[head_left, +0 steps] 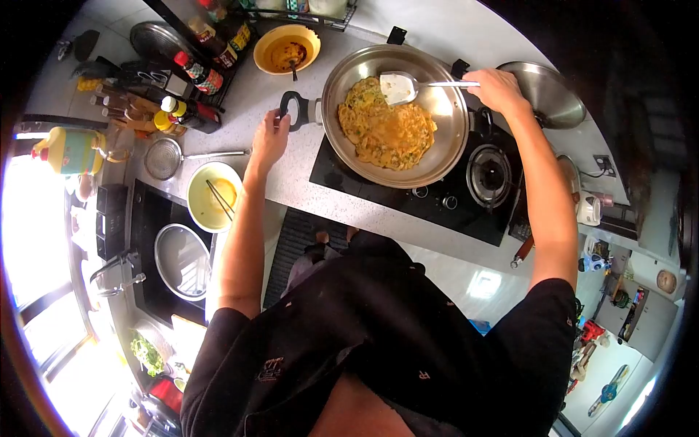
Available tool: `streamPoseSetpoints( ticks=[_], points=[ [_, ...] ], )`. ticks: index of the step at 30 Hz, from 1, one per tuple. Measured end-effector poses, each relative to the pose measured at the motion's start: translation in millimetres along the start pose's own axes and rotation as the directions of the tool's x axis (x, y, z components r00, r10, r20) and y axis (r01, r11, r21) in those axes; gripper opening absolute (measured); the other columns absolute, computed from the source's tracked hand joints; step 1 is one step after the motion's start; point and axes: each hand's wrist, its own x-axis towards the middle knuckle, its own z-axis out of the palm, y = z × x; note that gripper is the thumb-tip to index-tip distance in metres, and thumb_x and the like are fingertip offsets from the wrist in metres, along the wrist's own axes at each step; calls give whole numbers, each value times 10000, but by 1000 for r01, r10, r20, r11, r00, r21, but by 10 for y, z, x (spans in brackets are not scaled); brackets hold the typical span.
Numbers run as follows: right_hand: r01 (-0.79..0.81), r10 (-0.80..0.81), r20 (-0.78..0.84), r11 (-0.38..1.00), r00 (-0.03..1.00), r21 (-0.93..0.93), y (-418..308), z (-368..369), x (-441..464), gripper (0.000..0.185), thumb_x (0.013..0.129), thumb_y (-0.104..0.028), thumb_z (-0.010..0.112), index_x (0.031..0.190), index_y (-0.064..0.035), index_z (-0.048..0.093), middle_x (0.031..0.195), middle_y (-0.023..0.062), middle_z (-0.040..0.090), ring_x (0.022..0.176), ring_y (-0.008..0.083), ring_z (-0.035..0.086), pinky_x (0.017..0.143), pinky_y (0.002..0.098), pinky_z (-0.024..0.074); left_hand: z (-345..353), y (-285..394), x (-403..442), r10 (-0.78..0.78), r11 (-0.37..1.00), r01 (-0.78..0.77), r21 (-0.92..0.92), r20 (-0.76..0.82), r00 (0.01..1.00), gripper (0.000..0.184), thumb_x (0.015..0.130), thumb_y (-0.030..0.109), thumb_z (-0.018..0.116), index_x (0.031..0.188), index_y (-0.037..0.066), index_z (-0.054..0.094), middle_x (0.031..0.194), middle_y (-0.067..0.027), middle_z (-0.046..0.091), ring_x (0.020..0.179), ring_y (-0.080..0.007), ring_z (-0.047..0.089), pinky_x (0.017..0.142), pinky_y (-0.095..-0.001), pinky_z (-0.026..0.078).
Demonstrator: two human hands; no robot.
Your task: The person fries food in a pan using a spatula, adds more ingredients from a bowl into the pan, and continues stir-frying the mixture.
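A wide steel pan [451, 138] sits over the black stove, with a browned, green-flecked omelette [386, 131] spread inside it. My left hand [271, 140] is closed at the pan's black looped handle [294, 111], on the left side. The fingers of my right hand [496, 89] are wrapped round the handle of a metal spatula [399, 88]. The spatula's blade rests at the upper edge of the omelette, against its surface.
Left of the pan are a yellow bowl of sauce [287, 49], a strainer [163, 159], a pale green bowl with chopsticks [214, 197] and sauce bottles [196, 73]. A sink [164, 255] lies lower left; a steel wok [546, 95] stands upper right.
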Motion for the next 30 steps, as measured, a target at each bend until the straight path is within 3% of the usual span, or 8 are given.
streamPoseSetpoints(
  ticks=[3, 7, 10, 14, 17, 23, 30],
  points=[
    [-43, 42, -47, 999, 998, -15, -3, -109, -191, 141, 883, -228, 693, 955, -111, 724, 908, 144, 728, 926, 357, 694, 826, 482, 534, 17, -39, 36, 8, 1000, -7, -30, 14, 1000, 430, 990, 340, 574, 1251, -1, 586, 968, -208, 718, 887, -363, 699, 798, -445, 531],
    [-96, 97, 66, 995, 993, -26, -222, -256, -359, 135, 892, -216, 661, 965, -138, 743, 924, 145, 735, 934, 351, 702, 828, 472, 546, 16, -48, 34, 2, 1000, -1, -30, 19, 1000, 442, 992, 349, 574, 1250, -10, 583, 942, -202, 711, 866, -356, 690, 787, -441, 529],
    [-113, 117, 246, 993, 962, -30, -513, -198, -335, 161, 894, -228, 631, 955, -144, 753, 914, 157, 735, 923, 351, 712, 814, 475, 553, 8, 3, 10, -10, 999, 11, -48, 32, 999, 447, 994, 352, 573, 1248, -15, 582, 938, -199, 710, 863, -352, 689, 785, -439, 529],
    [-80, 99, 208, 992, 973, -97, -653, -62, -454, 159, 859, -191, 679, 912, -60, 753, 911, 177, 738, 910, 348, 723, 784, 456, 561, -22, -43, 74, -29, 999, 32, -30, 98, 995, 444, 995, 351, 571, 1249, -12, 583, 947, -197, 714, 877, -349, 693, 789, -440, 529],
    [-111, 178, 268, 963, 947, -245, -527, -216, -582, 151, 835, -204, 723, 870, -62, 756, 900, 171, 738, 907, 339, 724, 782, 449, 563, -5, -55, 63, 26, 1000, -25, -18, 49, 998, 439, 993, 348, 571, 1238, -16, 593, 955, -202, 716, 890, -349, 697, 795, -441, 531],
    [-167, 244, 206, 929, 948, -331, -388, -435, -709, 140, 838, -201, 717, 870, -72, 761, 909, 173, 738, 923, 348, 719, 808, 457, 556, 9, -49, 76, 10, 997, -6, -75, 52, 999, 422, 982, 341, 588, 1215, -9, 613, 958, -204, 719, 901, -353, 699, 811, -435, 533],
    [-223, 258, 254, 962, 932, -159, -621, -400, -553, 195, 895, -254, 672, 970, -93, 751, 937, 169, 734, 946, 378, 698, 830, 476, 540, -10, 29, 89, 35, 997, -32, -65, 50, 998, 434, 981, 354, 590, 1217, -9, 609, 960, -203, 722, 903, -355, 703, 814, -438, 533]
  ],
)
